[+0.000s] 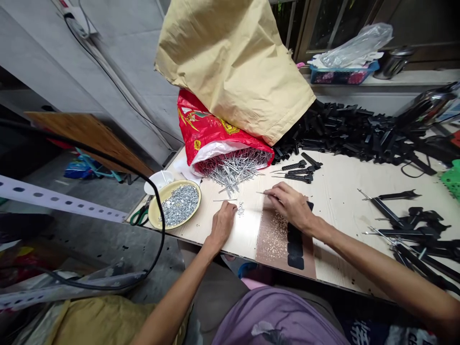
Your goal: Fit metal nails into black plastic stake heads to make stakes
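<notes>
My left hand is closed at the tabletop, its fingertips together beside a small scatter of tiny metal pieces. Just beyond those fingertips lies a thin metal rod; whether they touch it, or pinch a small piece, I cannot tell. My right hand pinches another thin metal rod, which points left out of its fingers. Beneath that hand is a brown board with wood-coloured crumbs and black pads. Loose metal rods spill from a red bag ahead of both hands.
A yellow bowl of small metal pieces stands left, beside green-handled scissors. Several black-handled tools lie ahead of my right hand. Black plastic parts are heaped behind, with more rod-fitted ones at right. Brown paper covers the bag.
</notes>
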The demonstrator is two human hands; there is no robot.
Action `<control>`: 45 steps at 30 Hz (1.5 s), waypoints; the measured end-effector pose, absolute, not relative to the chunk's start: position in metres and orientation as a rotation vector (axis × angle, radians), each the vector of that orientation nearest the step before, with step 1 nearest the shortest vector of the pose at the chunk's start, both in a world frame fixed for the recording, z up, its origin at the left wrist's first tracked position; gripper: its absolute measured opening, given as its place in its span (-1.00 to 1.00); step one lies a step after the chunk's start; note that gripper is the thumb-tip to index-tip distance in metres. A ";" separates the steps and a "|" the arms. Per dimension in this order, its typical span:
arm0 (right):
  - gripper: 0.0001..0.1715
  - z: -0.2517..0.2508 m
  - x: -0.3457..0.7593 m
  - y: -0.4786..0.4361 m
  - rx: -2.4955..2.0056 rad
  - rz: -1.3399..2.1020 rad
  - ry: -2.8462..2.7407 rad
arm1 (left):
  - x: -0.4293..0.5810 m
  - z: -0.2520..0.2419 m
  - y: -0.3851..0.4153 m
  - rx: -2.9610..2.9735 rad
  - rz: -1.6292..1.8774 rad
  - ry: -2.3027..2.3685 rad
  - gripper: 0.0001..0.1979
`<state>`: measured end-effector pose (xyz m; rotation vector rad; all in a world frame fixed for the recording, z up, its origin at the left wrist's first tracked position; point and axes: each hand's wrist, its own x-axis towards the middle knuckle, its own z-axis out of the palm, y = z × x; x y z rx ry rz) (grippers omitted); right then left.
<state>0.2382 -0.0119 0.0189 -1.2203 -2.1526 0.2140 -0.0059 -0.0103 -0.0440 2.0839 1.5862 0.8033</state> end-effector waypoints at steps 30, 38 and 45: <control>-0.75 0.025 0.226 -0.073 -1.437 0.047 -2.105 | 0.058 0.013 -0.051 1.209 1.111 1.148 -0.67; -0.76 0.026 0.236 -0.076 -1.413 -0.235 -2.203 | 0.058 0.013 -0.047 1.419 1.056 1.187 -0.77; -0.74 0.024 0.239 -0.076 -1.427 -0.239 -2.228 | 0.059 0.013 -0.045 1.312 0.962 1.122 -0.73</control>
